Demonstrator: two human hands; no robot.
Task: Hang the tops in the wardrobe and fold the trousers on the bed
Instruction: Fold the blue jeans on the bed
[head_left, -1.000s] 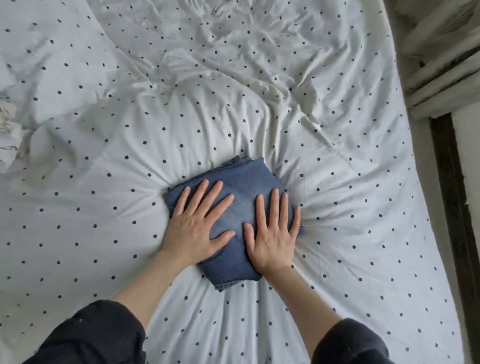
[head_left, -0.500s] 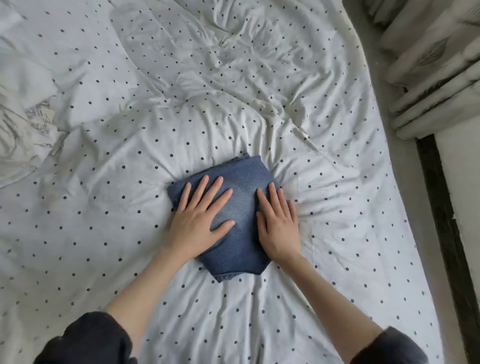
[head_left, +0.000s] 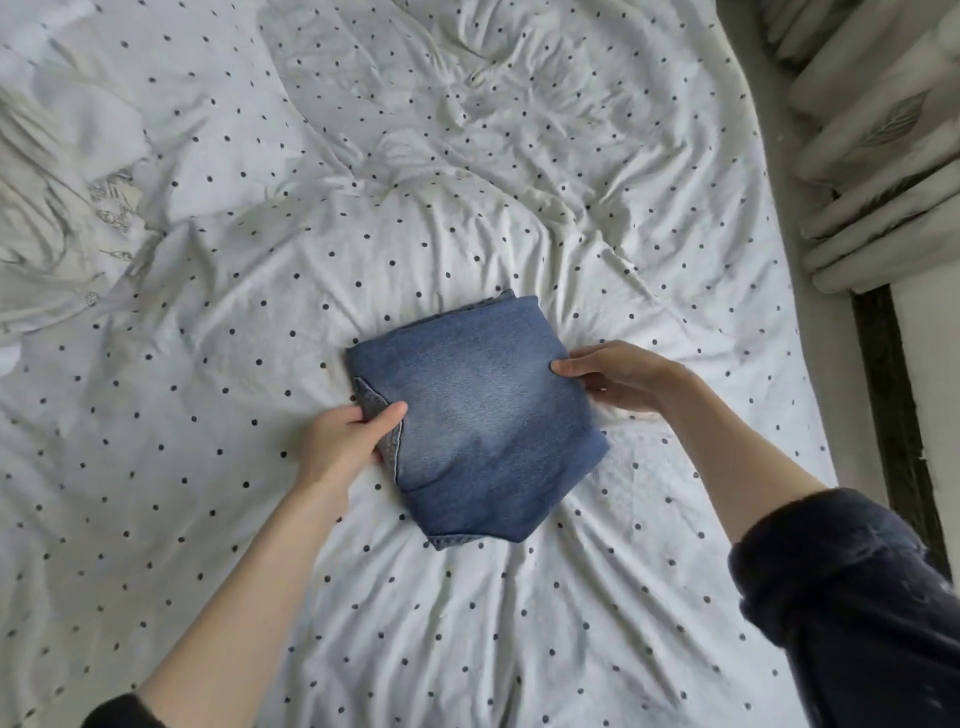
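Hands, formerly flat atop, now flanking folded jeans (head_left: 478, 410).

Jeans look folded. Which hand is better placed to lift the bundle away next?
Probably the left hand: it pinches the folded jeans at the loose layered edge. The right hand only grips the closed side.

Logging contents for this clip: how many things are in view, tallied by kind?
Folded blue denim trousers: 1, gripped at both sides
Hands: 2, left hand and right hand
White garment, crumpled at the bed's left edge: 1
Polka-dot bed cover: 1
Curtain, at right: 1
Total: 6
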